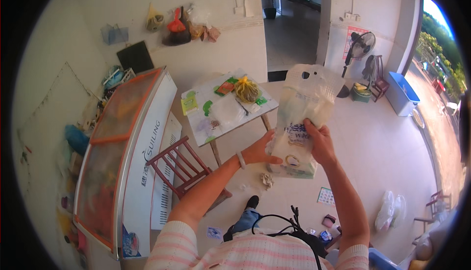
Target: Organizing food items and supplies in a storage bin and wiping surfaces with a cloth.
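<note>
In front of me is a tall, translucent printed plastic package (290, 148) with a handle hole at its top. It stands nearly upright, leaning slightly right, and bears writing. My right hand (322, 141) pinches its right side, with the thumb on the front. The fingers of my left hand (262, 150) go behind the package's lower left side, and its thumb lies across the front near the bottom. Behind the package's left side is a small table (197, 122) with a patterned top, carrying a yellow plastic bag (247, 90) of something and a clear plastic bag (226, 111).
A wooden chair (184, 174) stands by a chest freezer (138, 196) on my left. Crumpled paper (266, 181) lies on the floor near my foot. To the right are a standing fan (362, 45), a blue plastic bin (401, 97) and white plastic bags (386, 211). A doorway (292, 30) opens ahead.
</note>
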